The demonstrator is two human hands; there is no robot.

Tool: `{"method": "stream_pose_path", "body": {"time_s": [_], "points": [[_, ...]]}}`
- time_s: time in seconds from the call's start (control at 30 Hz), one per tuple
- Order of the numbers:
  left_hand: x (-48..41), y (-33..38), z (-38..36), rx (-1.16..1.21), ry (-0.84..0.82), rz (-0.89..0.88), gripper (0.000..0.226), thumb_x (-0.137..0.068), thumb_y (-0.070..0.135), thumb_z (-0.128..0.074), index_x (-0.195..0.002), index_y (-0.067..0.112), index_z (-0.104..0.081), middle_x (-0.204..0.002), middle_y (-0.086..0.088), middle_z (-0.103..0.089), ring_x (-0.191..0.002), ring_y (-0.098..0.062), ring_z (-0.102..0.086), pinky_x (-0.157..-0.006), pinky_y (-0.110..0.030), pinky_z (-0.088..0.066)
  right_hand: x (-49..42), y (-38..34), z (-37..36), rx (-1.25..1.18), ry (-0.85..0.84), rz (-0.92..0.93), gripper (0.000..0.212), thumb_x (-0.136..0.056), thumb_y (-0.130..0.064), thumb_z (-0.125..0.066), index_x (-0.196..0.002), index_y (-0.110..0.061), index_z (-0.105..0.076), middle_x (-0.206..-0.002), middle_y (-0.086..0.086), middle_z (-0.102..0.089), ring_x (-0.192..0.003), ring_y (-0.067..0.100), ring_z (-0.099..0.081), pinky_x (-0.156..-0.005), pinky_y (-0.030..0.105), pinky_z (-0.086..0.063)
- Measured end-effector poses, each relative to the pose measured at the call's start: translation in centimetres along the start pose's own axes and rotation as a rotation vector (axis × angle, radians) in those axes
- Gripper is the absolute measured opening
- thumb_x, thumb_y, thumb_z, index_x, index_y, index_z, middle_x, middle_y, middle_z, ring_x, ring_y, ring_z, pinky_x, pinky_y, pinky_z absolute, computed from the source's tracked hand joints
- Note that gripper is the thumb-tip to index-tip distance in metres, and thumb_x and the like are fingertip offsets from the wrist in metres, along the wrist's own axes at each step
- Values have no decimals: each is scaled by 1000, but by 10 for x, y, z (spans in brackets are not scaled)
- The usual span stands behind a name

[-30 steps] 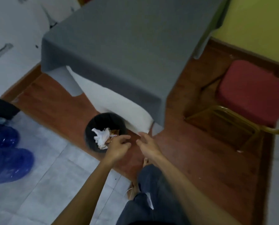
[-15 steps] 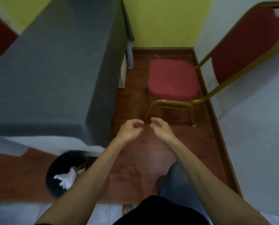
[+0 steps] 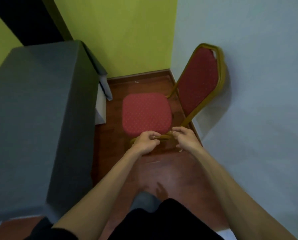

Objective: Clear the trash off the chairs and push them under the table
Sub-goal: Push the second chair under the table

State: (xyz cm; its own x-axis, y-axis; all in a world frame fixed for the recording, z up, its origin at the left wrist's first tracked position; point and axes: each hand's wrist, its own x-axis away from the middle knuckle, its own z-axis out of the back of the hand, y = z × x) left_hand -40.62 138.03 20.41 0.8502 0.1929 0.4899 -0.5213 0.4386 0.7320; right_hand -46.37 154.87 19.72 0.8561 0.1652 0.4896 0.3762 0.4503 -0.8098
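- Closest to the camera are two bare arms that reach forward and down toward the floor.
- The left hand (image 3: 145,142) has its fingers curled around the gold bar under the near edge of the chair's seat. It looks like a firm hold, probably so the chair can be moved.
- The right hand (image 3: 186,138) is by the same bar near the corner. Its fingers are bent, but I cannot tell if they have closed on the bar.
- The chair (image 3: 147,114) stands on the brown wood floor, just beside the table (image 3: 40,110) but not under it. Its red seat has no trash on it.
- The chair's tall back leans toward the pale wall (image 3: 257,101), away from the table.
- The gray cloth hangs low on the table, so I think the chair must slide left to go under.
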Motion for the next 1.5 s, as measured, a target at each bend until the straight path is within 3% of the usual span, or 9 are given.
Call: {"method": "stream_pose_path", "body": {"time_s": [0.27,0.4,0.5,0.63,0.9,1.0,1.17,1.4,1.5], "points": [[-67,74,17,-29,-17,-58,35,-89,25,-65,-124,32,-65,-127,1,-60,-113,-23,-62,-100,-45,-52,-56,-52,42,-79,67,26,28,-99,-26,-53,-121,-25,-69,-106,-7,-68,-99,13,-64,-96,47,-57],[-113,98,20,-17,-30,-83,41,-92,23,-65,-132,26,-59,-137,-4,-58,-114,-27,-64,-90,-39,-53,-100,-72,55,-87,90,23,25,-101,-20,-52,-122,-20,-67,-86,-7,-65,-76,8,-59,-87,44,-58],[-144,117,20,-25,-67,-86,43,-93,21,-63,-135,22,-56,-138,-5,-57,-113,-22,-62,-90,-35,-54,-132,-85,73,-75,143,23,26,-101,-19,-54,-122,-17,-68,-85,-6,-65,-81,13,-61,-75,38,-54],[-176,143,19,-39,-128,-90,46,-94,21,-62,-139,21,-53,-140,-5,-55,-121,-21,-57,-97,-34,-52,-170,-102,112,-76,290,80,21,-99,-20,-57,-113,-22,-72,-102,-7,-69,-101,17,-66,-94,45,-57],[-247,201,-16,2,-131,-69,36,-93,21,-61,-129,23,-60,-130,-1,-60,-101,-12,-61,-72,-21,-47,-266,-148,205,-209,593,157,16,-90,-16,-59,-94,-24,-73,-100,0,-73,-88,19,-67,-87,39,-57],[-264,229,-41,33,-88,-35,37,-92,21,-61,-129,21,-60,-123,0,-62,-97,-14,-62,-69,-22,-49,-301,-156,227,-71,567,119,30,-89,-14,-61,-119,-9,-68,-114,7,-70,-98,19,-64,-84,22,-43],[-289,271,-91,-23,-100,-26,57,-85,34,-68,-137,19,-51,-132,-4,-61,-118,-24,-60,-99,-32,-49,-340,-187,260,58,424,97,51,-85,-27,-66,-133,-12,-59,-122,4,-65,-105,21,-62,-89,29,-49],[-307,306,-144,-60,-109,66,117,-79,53,-71,-158,18,7,-166,-14,6,-152,-39,-8,-122,-49,-21,-367,-183,268,135,93,38,33,-90,-37,-68,-118,-19,-63,-108,5,-72,-93,22,-69,-78,33,-53],[-310,309,-158,-48,-35,49,120,-78,46,-74,-157,14,11,-166,-13,2,-151,-39,-13,-120,-50,-25,-378,-182,259,-16,67,16,39,-87,-29,-75,-119,-22,-55,-113,6,-70,-95,23,-70,-78,37,-59]]}}
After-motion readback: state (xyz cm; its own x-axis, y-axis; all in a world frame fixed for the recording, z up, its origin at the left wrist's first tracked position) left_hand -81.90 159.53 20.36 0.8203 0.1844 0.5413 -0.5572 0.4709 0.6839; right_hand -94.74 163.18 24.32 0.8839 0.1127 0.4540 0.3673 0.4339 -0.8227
